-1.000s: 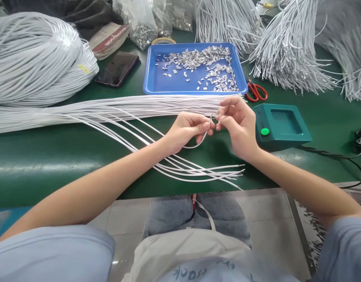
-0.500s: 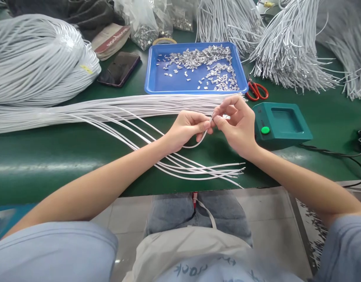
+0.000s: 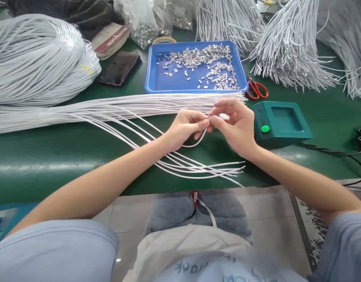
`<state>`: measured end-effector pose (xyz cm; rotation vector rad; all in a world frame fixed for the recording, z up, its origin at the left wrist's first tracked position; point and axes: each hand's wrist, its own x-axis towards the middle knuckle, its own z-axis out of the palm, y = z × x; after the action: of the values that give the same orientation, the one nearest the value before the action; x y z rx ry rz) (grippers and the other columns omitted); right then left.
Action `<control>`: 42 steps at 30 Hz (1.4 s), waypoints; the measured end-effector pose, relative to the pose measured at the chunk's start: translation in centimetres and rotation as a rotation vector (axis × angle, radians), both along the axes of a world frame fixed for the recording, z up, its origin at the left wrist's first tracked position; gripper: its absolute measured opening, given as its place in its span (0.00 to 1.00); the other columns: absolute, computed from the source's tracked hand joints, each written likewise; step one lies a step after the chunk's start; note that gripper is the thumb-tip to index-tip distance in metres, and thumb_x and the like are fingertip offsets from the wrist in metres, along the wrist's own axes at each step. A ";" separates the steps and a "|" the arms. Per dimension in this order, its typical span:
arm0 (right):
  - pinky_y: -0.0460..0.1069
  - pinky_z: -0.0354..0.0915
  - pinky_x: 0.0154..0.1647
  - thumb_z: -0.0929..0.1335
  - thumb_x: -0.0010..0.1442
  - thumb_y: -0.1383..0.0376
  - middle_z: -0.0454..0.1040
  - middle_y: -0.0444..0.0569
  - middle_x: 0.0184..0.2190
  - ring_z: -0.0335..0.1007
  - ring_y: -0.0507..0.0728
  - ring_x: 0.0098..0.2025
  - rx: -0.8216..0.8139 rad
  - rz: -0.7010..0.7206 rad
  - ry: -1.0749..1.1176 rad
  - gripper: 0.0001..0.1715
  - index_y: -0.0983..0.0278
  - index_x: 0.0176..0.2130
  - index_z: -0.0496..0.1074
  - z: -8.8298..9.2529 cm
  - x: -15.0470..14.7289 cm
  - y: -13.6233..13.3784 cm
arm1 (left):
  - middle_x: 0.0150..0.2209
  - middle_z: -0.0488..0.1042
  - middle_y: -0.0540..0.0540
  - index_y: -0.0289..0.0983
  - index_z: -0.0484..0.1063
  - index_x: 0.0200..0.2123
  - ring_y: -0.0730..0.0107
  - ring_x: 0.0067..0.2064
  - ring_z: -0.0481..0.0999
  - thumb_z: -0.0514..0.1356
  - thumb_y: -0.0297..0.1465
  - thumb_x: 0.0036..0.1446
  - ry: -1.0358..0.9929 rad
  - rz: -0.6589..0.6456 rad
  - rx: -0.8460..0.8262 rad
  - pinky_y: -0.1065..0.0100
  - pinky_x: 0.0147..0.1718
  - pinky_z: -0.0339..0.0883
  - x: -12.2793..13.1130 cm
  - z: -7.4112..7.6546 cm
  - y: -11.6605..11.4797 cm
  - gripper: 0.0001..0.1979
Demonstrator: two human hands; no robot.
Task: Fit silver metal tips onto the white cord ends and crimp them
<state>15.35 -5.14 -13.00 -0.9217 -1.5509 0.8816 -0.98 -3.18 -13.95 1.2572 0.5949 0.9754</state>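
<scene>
My left hand [image 3: 185,127] pinches the end of one white cord [image 3: 196,143] that curves up from the table. My right hand [image 3: 235,125] meets it fingertip to fingertip and pinches a small metal clip [image 3: 223,116] at the cord's tip. Both hands hover over the green table [image 3: 51,156], just in front of a long flat bundle of white cords [image 3: 110,107]. Several loose cords [image 3: 204,168] fan out toward the table's front edge below my hands. A blue tray [image 3: 159,80] with several metal clips lies behind the bundle.
A green box with a round green button [image 3: 278,123] stands right of my right hand, its black cable [image 3: 345,156] trailing right. Red scissors [image 3: 257,91] lie by the tray. A phone [image 3: 119,68], big cord coils [image 3: 36,58], clip bags [image 3: 145,31] and cord heaps [image 3: 289,55] fill the back.
My right hand has closed in on my left hand, its fingertips now touching at the cord's end. The view shifted slightly; the cords on the table stay put.
</scene>
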 end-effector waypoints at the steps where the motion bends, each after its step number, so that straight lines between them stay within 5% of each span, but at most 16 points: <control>1: 0.45 0.69 0.27 0.71 0.55 0.67 0.72 0.41 0.31 0.73 0.50 0.34 -0.001 -0.008 0.008 0.11 0.58 0.39 0.69 0.0 0.0 0.0 | 0.22 0.75 0.48 0.32 0.78 0.24 0.83 0.17 0.65 0.75 0.42 0.43 0.011 0.014 0.005 0.78 0.16 0.58 0.0 0.0 0.0 0.18; 20: 0.46 0.68 0.28 0.71 0.55 0.66 0.74 0.41 0.30 0.75 0.51 0.35 0.116 -0.081 -0.057 0.08 0.58 0.38 0.71 -0.1 0.1 0.3 | 0.21 0.75 0.48 0.32 0.78 0.24 0.78 0.19 0.69 0.76 0.42 0.39 0.131 0.249 0.111 0.74 0.19 0.63 0.3 0.4 -0.5 0.19; 29: 0.47 0.64 0.27 0.67 0.54 0.75 0.72 0.42 0.29 0.69 0.52 0.33 0.472 -0.050 -0.211 0.14 0.58 0.38 0.71 0.0 1.0 1.3 | 0.24 0.76 0.47 0.32 0.78 0.28 0.82 0.17 0.63 0.71 0.45 0.48 0.111 0.047 -0.041 0.74 0.16 0.57 0.3 1.0 -0.8 0.20; 31: 0.46 0.58 0.24 0.68 0.52 0.74 0.70 0.41 0.28 0.64 0.50 0.29 0.368 -0.046 -0.148 0.12 0.59 0.35 0.69 0.4 0.9 1.1 | 0.24 0.76 0.47 0.32 0.78 0.28 0.81 0.17 0.63 0.69 0.45 0.50 0.171 0.051 0.025 0.73 0.17 0.57 0.3 1.1 -0.8 0.19; 33: 0.45 0.53 0.22 0.69 0.50 0.72 0.67 0.40 0.26 0.59 0.48 0.26 0.097 0.035 -0.001 0.10 0.60 0.32 0.65 0.9 0.6 1.0 | 0.23 0.75 0.47 0.35 0.78 0.27 0.77 0.19 0.66 0.67 0.43 0.53 0.286 0.169 0.235 0.71 0.20 0.58 -0.1 1.2 -0.7 0.16; 36: 0.43 0.47 0.20 0.71 0.46 0.67 0.60 0.38 0.22 0.52 0.46 0.23 -0.423 0.310 0.282 0.16 0.60 0.29 0.58 1.7 0.2 0.6 | 0.25 0.76 0.46 0.39 0.79 0.27 0.73 0.24 0.68 0.66 0.41 0.54 0.503 0.367 0.683 0.69 0.24 0.56 -1.2 1.4 -0.2 0.11; 38: 0.41 0.43 0.18 0.72 0.42 0.66 0.56 0.37 0.21 0.50 0.46 0.22 -0.662 0.492 0.400 0.19 0.60 0.29 0.57 2.0 0.0 0.3 | 0.26 0.77 0.46 0.41 0.79 0.27 0.73 0.24 0.67 0.66 0.39 0.54 0.609 0.389 0.891 0.68 0.24 0.51 -1.9 1.6 0.0 0.08; 42: 0.40 0.43 0.16 0.72 0.43 0.65 0.58 0.36 0.21 0.47 0.45 0.20 -0.712 0.620 0.415 0.19 0.60 0.35 0.63 2.3 0.1 0.2 | 0.24 0.76 0.47 0.41 0.78 0.27 0.74 0.23 0.65 0.63 0.34 0.55 0.594 0.481 1.038 0.68 0.24 0.52 -1.9 2.1 -0.4 0.07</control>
<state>15.44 -4.90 -10.67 -0.6537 -1.1607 2.0154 -2.84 -3.56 -11.86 2.4508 0.9190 1.3856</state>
